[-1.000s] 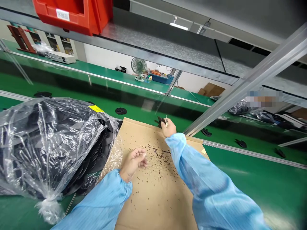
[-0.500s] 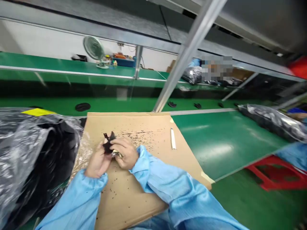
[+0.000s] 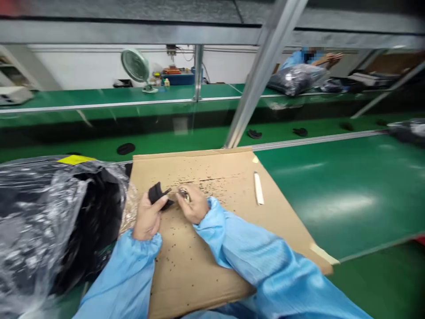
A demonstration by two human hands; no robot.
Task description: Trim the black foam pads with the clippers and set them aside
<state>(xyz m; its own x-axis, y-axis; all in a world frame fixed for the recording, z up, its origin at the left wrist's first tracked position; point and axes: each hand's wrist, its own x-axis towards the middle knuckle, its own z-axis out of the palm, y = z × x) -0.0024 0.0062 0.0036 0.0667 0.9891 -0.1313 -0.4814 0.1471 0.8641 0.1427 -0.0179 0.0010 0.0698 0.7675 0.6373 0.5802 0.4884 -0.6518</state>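
My left hand [image 3: 148, 220] grips a curved black part [image 3: 155, 192] over the cardboard sheet [image 3: 199, 277], its thumb pressed across the piece. A narrow black strip sticks out from the part towards the right. Just to the right, my right hand [image 3: 195, 206] is closed around a small shiny metal tool [image 3: 184, 195]; its exact kind is too small and blurred to tell. A short gap separates the tool from the black part. Scattered on the cardboard lie many tiny black bits [image 3: 212, 188], mostly beyond my right hand.
A white utility knife or similar flat tool [image 3: 258, 188] lies at the cardboard's right. Plastic bags of black parts [image 3: 96, 208] crowd the left side. A metal post [image 3: 254, 75] rises behind the sheet. Black pieces [image 3: 126, 149] lie on the green belt. Another person's hands [image 3: 333, 58] appear far right.
My hands have drawn apart: the right hand with the metal tool moved off the black part, which has been turned in my left hand. The view has swung slightly left and levelled.
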